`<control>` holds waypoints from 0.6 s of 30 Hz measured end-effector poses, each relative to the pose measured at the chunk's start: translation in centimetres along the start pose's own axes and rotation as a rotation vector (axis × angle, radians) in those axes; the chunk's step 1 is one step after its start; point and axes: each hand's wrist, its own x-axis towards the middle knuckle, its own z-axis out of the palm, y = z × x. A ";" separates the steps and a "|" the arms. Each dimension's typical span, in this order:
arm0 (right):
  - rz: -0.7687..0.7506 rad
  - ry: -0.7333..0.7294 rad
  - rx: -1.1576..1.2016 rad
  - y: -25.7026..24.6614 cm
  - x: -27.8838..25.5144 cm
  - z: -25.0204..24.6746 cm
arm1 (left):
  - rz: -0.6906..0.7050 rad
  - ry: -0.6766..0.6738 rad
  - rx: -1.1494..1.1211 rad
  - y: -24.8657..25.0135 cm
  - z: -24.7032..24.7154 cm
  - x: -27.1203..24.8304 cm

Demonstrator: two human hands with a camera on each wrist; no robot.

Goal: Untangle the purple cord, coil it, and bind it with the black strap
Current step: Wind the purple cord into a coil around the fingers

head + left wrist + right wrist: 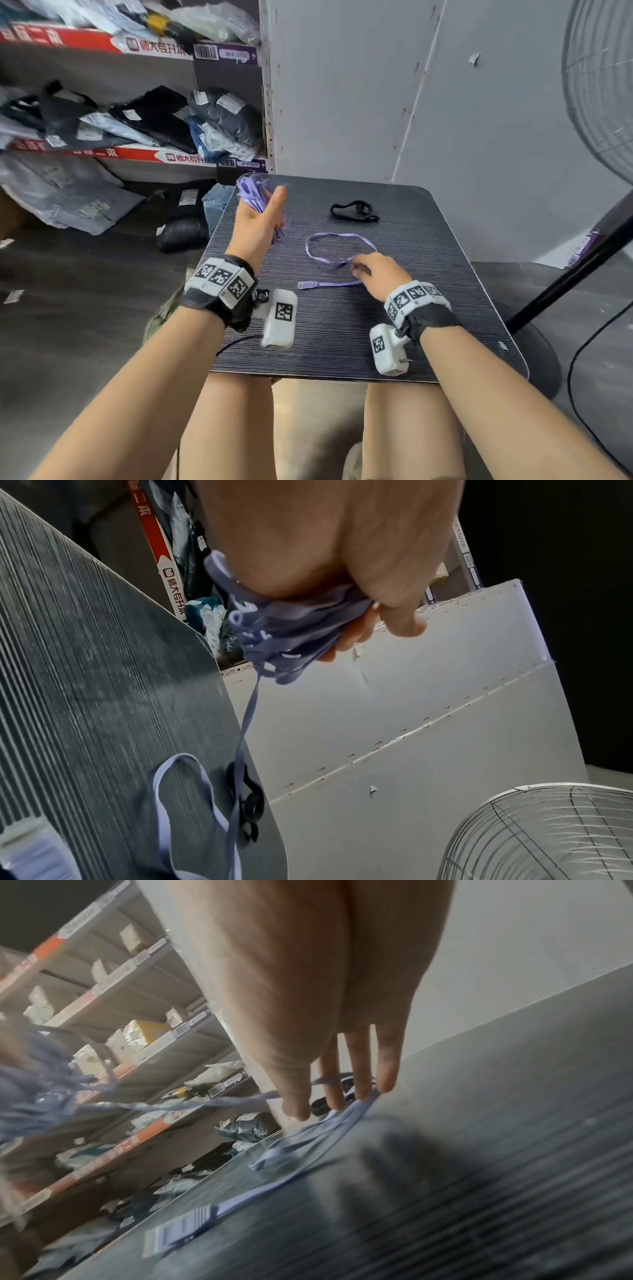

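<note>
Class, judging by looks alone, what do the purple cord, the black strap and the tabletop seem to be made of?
Purple cord: flat, matte, flexible plastic jacket; holds soft loops.
Black strap: limp, dull, probably fabric or elastic.
Tabletop: rigid, fine dark ribbing, slight sheen; laminate or plastic, uncertain.

One purple cord (337, 248) — one black strap (354, 210), apparently — two hands.

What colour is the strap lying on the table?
Black. The strap shows best in the head view, lying untouched on the striped table.
</note>
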 end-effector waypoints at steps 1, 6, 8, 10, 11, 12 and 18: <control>-0.017 0.026 -0.059 -0.2 0.0 0.0 | -0.008 -0.001 0.008 -0.2 0.1 -0.1; -0.210 0.184 -0.319 -1.6 -0.2 -0.2 | -0.079 -0.001 0.068 -0.9 0.7 -0.1; -0.309 0.213 -0.378 -2.1 -0.4 -0.4 | -0.075 0.003 0.136 -1.3 0.9 0.2; -0.431 0.256 -0.423 -2.5 -0.6 -0.6 | -0.093 0.010 0.204 -1.4 1.0 0.4; -0.489 0.292 -0.443 -2.8 -0.7 -0.7 | -0.096 0.004 0.236 -1.5 1.1 0.5; -0.536 0.337 -0.453 -3.0 -0.8 -0.8 | -0.090 -0.012 0.266 -1.6 1.2 0.4; -0.666 0.446 -0.379 -4.0 -2.0 -1.2 | -0.089 -0.105 0.367 -2.5 1.3 0.3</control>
